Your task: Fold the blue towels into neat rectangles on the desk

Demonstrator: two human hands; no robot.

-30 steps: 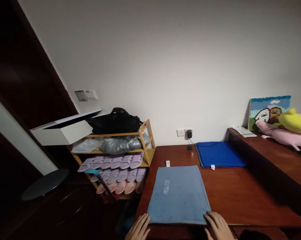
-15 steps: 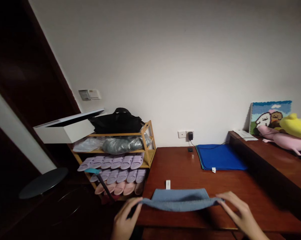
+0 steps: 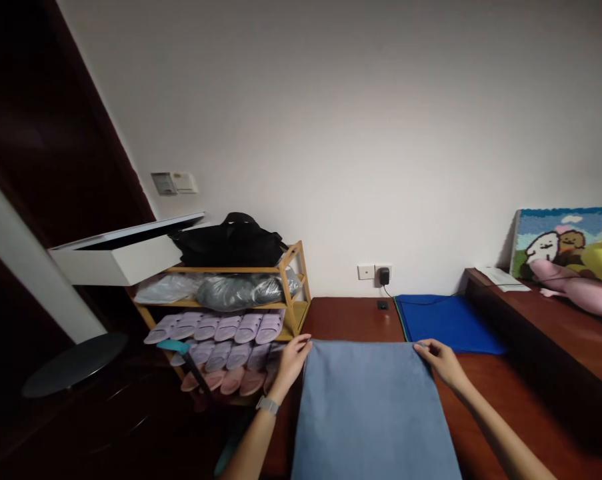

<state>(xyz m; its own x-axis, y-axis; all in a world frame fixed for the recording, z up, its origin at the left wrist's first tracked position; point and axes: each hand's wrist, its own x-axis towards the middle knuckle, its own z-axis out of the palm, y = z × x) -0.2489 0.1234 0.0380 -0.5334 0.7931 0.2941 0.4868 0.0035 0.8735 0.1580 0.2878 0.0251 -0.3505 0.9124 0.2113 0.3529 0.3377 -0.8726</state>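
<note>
A blue-grey cloth (image 3: 373, 413) is spread between my two hands over the table's near part and runs out of view at the bottom. My left hand (image 3: 295, 357), with a grey band at the wrist, pinches its far left corner. At the far right corner my right hand (image 3: 441, 360) grips the fabric between thumb and fingers. The far edge is stretched nearly straight, with slight creases. Beyond the right hand lies a folded blue cloth (image 3: 445, 327) on the brown table (image 3: 351, 317).
Left of the table stands a wooden rack (image 3: 295, 293) with slippers, wrapped bundles, a black bag (image 3: 231, 243) and a white box (image 3: 131, 260). A plugged-in charger (image 3: 383, 275) trails a cable. On the raised ledge at right rest plush toys (image 3: 581, 287) and a picture (image 3: 561, 237).
Both hands have moved away from me, carrying the cloth's held edge toward the wall. The cloth now covers more of the table, hiding the small white object that showed there.
</note>
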